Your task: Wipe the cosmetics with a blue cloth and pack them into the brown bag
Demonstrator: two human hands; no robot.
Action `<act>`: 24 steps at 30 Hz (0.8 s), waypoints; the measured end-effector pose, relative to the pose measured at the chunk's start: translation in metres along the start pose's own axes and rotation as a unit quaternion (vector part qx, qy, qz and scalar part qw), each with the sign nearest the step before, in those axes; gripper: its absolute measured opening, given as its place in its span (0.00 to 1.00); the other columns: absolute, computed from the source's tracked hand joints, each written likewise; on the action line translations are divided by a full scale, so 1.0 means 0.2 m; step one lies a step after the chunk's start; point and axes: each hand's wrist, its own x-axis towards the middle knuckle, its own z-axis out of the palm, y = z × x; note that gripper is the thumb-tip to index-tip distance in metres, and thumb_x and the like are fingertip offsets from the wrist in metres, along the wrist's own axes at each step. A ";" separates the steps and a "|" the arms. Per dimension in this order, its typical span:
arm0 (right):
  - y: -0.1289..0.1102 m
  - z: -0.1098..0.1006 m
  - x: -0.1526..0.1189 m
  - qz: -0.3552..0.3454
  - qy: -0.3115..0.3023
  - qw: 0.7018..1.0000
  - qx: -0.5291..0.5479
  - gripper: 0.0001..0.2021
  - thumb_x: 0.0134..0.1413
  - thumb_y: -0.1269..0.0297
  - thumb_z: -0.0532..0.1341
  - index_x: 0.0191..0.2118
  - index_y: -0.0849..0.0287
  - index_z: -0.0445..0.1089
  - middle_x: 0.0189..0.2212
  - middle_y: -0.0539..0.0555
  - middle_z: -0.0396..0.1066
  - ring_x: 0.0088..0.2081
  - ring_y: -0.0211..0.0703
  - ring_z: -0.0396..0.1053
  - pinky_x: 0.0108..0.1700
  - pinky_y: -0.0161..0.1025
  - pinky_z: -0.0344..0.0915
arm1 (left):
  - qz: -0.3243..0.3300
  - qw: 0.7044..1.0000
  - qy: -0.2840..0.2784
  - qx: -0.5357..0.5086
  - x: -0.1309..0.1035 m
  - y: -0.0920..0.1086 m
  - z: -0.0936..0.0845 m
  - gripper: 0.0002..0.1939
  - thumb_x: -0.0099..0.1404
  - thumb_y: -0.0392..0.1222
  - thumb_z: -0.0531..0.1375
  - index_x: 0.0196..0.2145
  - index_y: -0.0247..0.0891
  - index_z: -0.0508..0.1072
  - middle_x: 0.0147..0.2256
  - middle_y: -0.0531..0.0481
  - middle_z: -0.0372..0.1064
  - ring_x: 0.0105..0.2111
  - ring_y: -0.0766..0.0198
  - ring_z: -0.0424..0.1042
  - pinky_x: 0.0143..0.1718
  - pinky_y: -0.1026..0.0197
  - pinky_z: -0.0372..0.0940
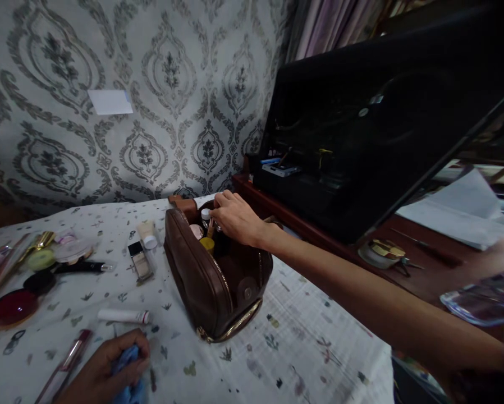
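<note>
Your left hand [104,359] grips blue cloth [128,390]; your right hand [238,219] reaches into bag [193,269] near far edge of tabletop [306,314], can't tell grip.

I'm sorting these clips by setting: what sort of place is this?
Probably a room in a home: damask-patterned wallpaper, a lilac curtain and a plant-print cloth under the brown cosmetics bag suggest it.

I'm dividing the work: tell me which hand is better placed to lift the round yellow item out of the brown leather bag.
Probably the right hand: it's at the open brown leather bag, near the round yellow item. The left hand is outside, holding a crumpled blue cloth.
</note>
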 end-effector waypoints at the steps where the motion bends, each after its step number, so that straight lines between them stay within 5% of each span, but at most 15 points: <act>1: 0.00 0.00 0.00 -0.003 -0.002 1.000 -0.006 0.12 0.64 0.70 0.55 0.40 0.62 0.77 0.46 0.63 0.67 0.48 0.53 0.60 0.47 0.46 0.56 | 0.003 1.000 -0.005 0.005 0.00 0.00 0.00 0.29 0.53 0.72 0.60 0.31 0.41 0.70 0.25 0.54 0.63 0.26 0.63 0.62 0.30 0.63 0.61; 24: -0.01 0.02 0.01 -0.012 0.005 0.998 -0.069 0.13 0.62 0.74 0.52 0.44 0.66 0.74 0.48 0.66 0.66 0.50 0.56 0.60 0.48 0.47 0.60 | 0.026 0.999 0.025 0.031 -0.01 0.06 0.04 0.24 0.55 0.66 0.60 0.29 0.40 0.66 0.22 0.55 0.61 0.25 0.64 0.62 0.29 0.63 0.59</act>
